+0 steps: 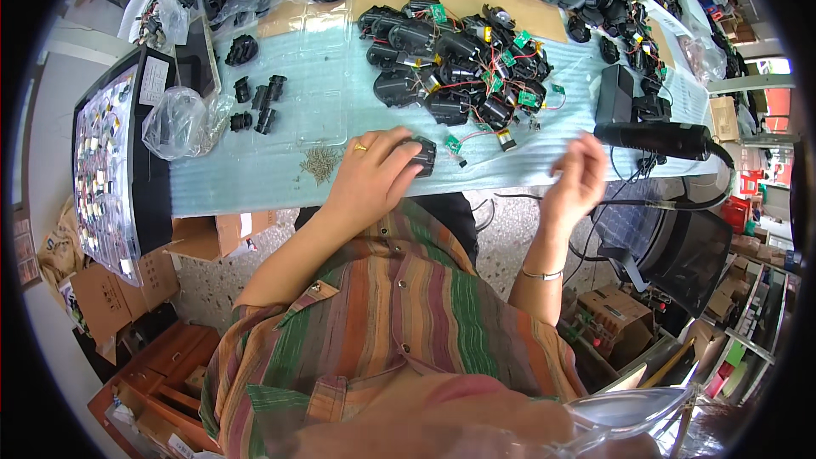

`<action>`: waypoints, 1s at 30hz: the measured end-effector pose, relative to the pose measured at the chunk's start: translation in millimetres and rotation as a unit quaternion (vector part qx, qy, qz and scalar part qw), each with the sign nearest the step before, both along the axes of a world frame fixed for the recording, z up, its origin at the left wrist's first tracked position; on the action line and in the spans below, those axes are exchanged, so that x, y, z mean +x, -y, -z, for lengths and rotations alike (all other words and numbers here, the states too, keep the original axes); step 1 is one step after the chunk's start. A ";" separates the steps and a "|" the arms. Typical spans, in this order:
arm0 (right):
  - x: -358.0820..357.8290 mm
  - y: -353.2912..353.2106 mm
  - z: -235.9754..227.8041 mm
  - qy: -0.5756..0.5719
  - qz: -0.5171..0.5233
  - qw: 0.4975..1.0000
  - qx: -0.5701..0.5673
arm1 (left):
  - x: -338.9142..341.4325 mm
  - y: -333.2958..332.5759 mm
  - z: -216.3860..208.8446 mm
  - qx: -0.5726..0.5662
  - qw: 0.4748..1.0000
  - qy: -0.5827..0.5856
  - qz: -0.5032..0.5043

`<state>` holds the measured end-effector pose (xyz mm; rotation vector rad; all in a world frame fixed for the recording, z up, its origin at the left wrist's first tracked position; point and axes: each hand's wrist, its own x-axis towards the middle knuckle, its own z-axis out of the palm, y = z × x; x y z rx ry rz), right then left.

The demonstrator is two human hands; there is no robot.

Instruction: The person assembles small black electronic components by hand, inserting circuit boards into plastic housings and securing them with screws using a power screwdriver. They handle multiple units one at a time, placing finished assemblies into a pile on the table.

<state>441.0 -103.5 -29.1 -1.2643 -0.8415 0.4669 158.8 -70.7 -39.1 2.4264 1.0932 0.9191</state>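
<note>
My left hand (374, 172), with a ring on one finger, is closed over a small black plastic housing (422, 156) at the table's near edge. Its fingers partly cover the part. My right hand (581, 172) is raised off to the right, its fingers loosely bent, apart and slightly blurred, with nothing visible in them. A black corded handheld tool (654, 139) lies just beyond and right of that hand. Left of my left hand lies a loose pile of small screws (320, 165). Between my hands and farther back sits a small green circuit board (454, 144) with wires.
A heap of black housings (450, 55) with wired green boards fills the middle of the table. Several black parts (265, 104) and a clear plastic bag (180, 123) lie at the left. A black box-shaped object (615, 93) stands near the tool. A dark mesh chair (671, 251) is at the right.
</note>
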 end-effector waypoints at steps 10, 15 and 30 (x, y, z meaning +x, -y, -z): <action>66.2 -18.8 -52.7 0.123 0.223 0.958 0.130 | 3.1 -9.0 4.8 0.020 0.997 0.069 -0.035; 79.5 -41.9 -52.4 0.160 0.102 0.974 0.122 | -15.5 -6.0 -3.2 0.003 0.999 0.017 0.047; 85.1 -61.5 -43.0 0.125 -0.002 0.990 0.063 | -50.8 21.3 -99.6 0.093 0.897 0.421 0.097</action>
